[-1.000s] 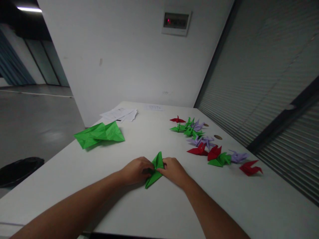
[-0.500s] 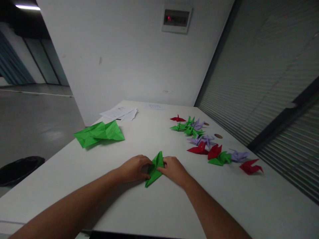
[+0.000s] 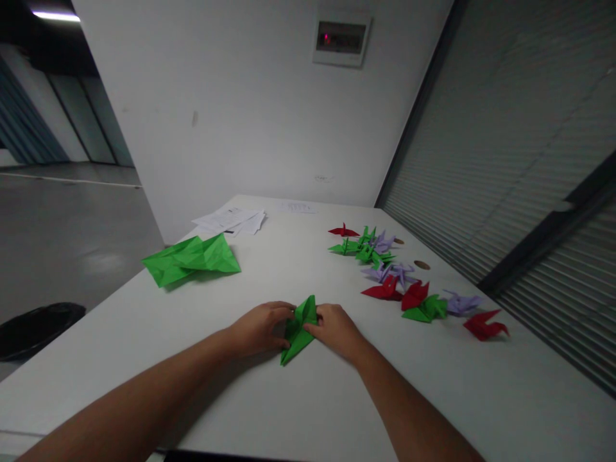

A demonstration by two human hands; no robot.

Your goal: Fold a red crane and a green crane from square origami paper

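A green sheet of origami paper (image 3: 299,335), folded into a narrow pointed shape, lies at the near middle of the table between my hands. My left hand (image 3: 260,328) pinches its left edge, thumb low and fingers above. On the other side my right hand (image 3: 334,326) grips the right edge, its thumb on top of the paper and fingertips partly hidden behind it. One point of the paper aims toward me, the other away.
Creased green sheets (image 3: 192,258) lie at the table's left edge, with printed papers (image 3: 228,220) behind. Several folded cranes, including a red crane (image 3: 485,325) and a purple crane (image 3: 462,303), line the right side. A black-lined bin (image 3: 41,330) stands on the floor at left.
Both hands keep hold of the green paper in nearly the same place. Only a slight shift of the left fingers and of the whole view shows.
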